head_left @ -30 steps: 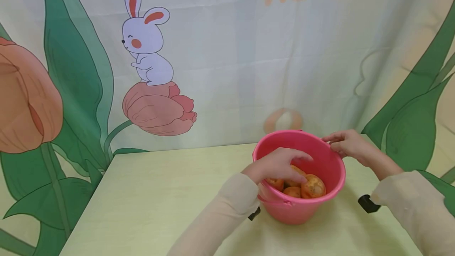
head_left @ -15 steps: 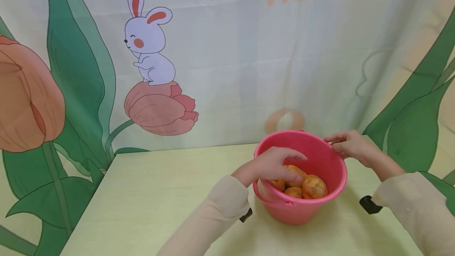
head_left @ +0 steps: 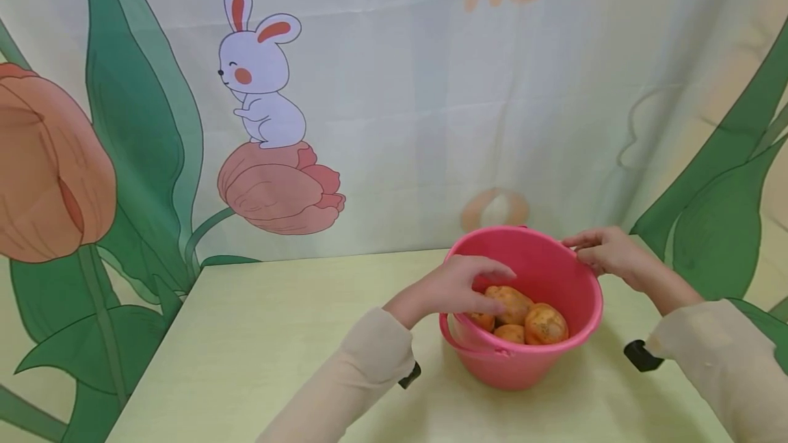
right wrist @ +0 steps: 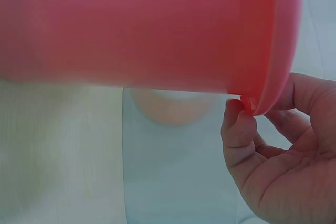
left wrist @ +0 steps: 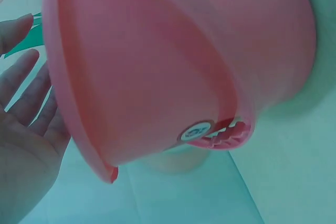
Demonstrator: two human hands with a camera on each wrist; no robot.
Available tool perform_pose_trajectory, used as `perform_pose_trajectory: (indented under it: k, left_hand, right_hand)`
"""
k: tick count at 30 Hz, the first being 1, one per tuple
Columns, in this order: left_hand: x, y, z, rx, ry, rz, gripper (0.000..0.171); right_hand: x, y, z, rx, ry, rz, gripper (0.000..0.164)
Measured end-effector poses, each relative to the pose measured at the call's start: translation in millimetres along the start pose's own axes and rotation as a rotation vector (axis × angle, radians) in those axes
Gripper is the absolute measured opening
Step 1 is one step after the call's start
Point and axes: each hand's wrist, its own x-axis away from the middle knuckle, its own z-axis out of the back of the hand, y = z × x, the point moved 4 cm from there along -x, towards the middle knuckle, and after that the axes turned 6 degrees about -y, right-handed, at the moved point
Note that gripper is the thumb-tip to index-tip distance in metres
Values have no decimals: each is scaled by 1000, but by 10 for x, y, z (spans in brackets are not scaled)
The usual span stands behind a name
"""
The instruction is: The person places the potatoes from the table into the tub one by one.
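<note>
A pink bucket (head_left: 507, 371) stands on the table with several potatoes (head_left: 546, 325) inside it. Over the bucket's left rim hovers my left hand (head_left: 455, 286), fingers spread and holding nothing. In the left wrist view that hand (left wrist: 29, 129) is partly behind the rim; whether it touches the rim cannot be told. My right hand (head_left: 612, 258) pinches the rim at the far right side. The right wrist view shows the thumb and fingers of this hand (right wrist: 283, 166) on either side of the bucket's rim. Part of the potatoes is hidden by the left hand and the near wall.
The bucket's handle (left wrist: 233, 135) hangs down against its outside. A pale yellow-green table (head_left: 271, 333) extends to the left. Behind it hangs a printed cloth (head_left: 382, 101) with a rabbit and tulips. Black wrist devices (head_left: 643, 355) show below both cuffs.
My left hand has drawn back to the left, from over the potatoes toward the near-left rim, uncovering more of them. The right hand keeps its hold on the rim.
</note>
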Motion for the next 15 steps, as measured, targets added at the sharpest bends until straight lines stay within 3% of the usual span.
perform_pose_trajectory:
  k: [15]
  left_hand:
    - [382,-178,260,33,230,64,34]
  right_hand:
    - [56,10,23,126,99,59,38]
